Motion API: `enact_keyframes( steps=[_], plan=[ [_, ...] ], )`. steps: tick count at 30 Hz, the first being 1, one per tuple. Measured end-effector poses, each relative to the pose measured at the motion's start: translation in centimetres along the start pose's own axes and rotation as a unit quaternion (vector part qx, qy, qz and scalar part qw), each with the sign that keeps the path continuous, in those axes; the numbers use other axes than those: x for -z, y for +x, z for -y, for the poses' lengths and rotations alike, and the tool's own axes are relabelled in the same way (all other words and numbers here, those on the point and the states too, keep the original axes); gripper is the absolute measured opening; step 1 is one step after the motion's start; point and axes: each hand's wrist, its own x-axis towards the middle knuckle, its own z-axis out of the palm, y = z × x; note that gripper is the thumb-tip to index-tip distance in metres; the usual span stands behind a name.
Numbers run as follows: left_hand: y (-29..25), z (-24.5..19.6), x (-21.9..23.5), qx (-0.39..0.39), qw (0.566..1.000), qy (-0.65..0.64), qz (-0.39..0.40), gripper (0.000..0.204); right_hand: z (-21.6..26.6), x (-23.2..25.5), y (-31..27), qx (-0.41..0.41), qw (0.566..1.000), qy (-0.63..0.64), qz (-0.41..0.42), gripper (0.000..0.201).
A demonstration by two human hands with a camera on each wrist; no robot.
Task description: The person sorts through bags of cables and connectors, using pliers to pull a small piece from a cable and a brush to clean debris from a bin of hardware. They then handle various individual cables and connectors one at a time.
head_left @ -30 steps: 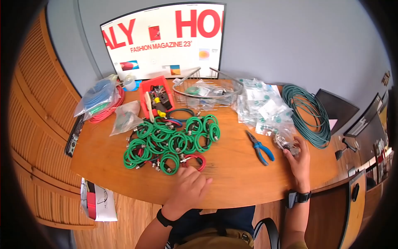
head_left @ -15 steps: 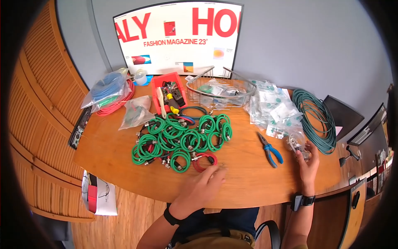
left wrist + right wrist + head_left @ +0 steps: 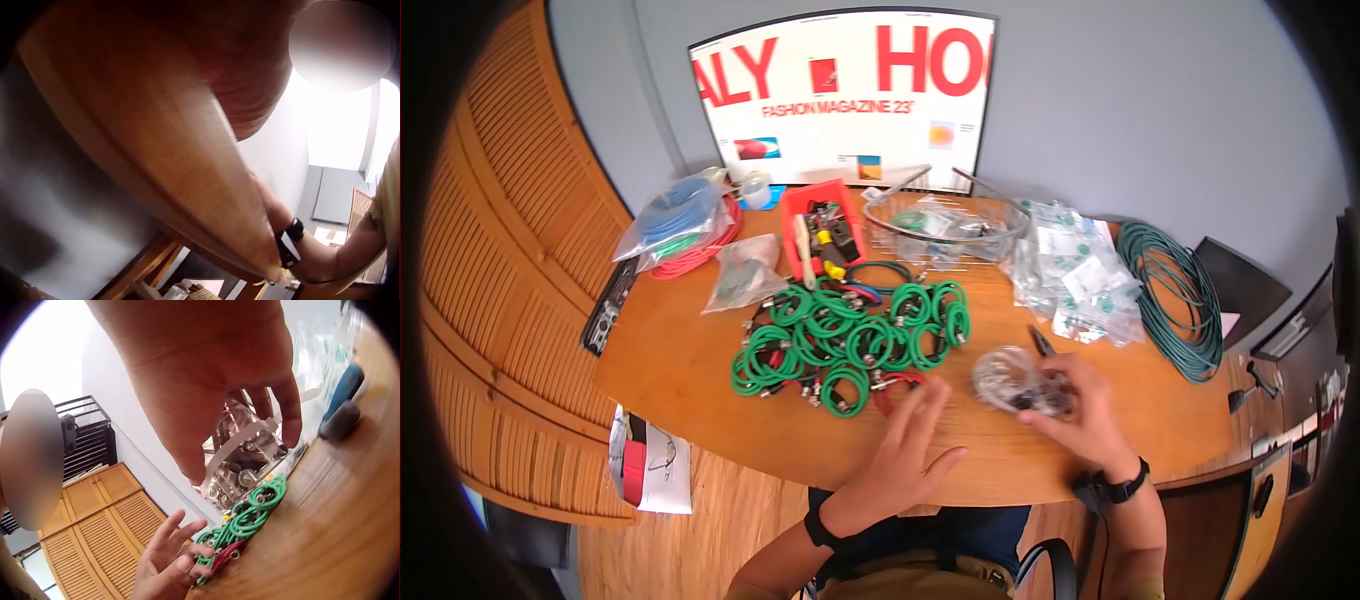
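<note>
Right hand (image 3: 1090,424) gripping crinkled plastic (image 3: 1004,378), round green coils (image 3: 844,391)

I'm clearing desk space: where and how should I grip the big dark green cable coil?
I'd take the coil by its near end, from the front, fingers through the open middle and around all the strands: they bunch together there, while plastic bags crowd its left side.
</note>
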Motion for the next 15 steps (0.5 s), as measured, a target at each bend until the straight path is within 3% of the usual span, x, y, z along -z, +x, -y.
enact_keyframes(
  steps=[1,4,6,8,9,12,14,15],
  plan=[
    [0.1,-0.1,-0.2,0.023,0.999,-0.048,-0.004,0.109,0.3,-0.1,0.7,0.019,0.999,0.025,0.034,0.062],
    [1.0,-1.1,-0.3,0.063,0.988,-0.135,-0.032,0.116,0.0,-0.5,3.0,0.068,0.989,0.077,0.107,0.064],
    [1.1,-1.1,-0.4,0.084,0.985,-0.149,-0.011,0.12,-0.6,-1.1,3.1,0.097,0.978,0.104,0.154,0.065],
    [1.0,-0.3,-1.2,0.111,0.982,-0.151,0.023,0.113,-1.4,-1.9,3.2,0.088,0.962,0.171,0.195,0.068],
    [0.7,0.0,-2.0,0.174,0.956,-0.236,0.019,0.098,-1.6,-2.0,3.1,0.085,0.961,0.174,0.198,0.068],
    [-0.3,-0.3,-3.5,0.178,0.953,-0.242,-0.038,0.084,-2.1,-1.7,2.5,0.074,0.964,0.16,0.2,0.076],
    [-0.4,-0.7,-3.9,0.168,0.962,-0.208,-0.052,0.081,-1.8,-0.2,3.0,0.112,0.975,0.141,0.134,0.082],
    [-0.5,-0.8,-3.9,0.153,0.971,-0.17,-0.073,0.079,-1.7,0.8,2.9,0.076,0.981,0.129,0.123,0.079]
  ],
)
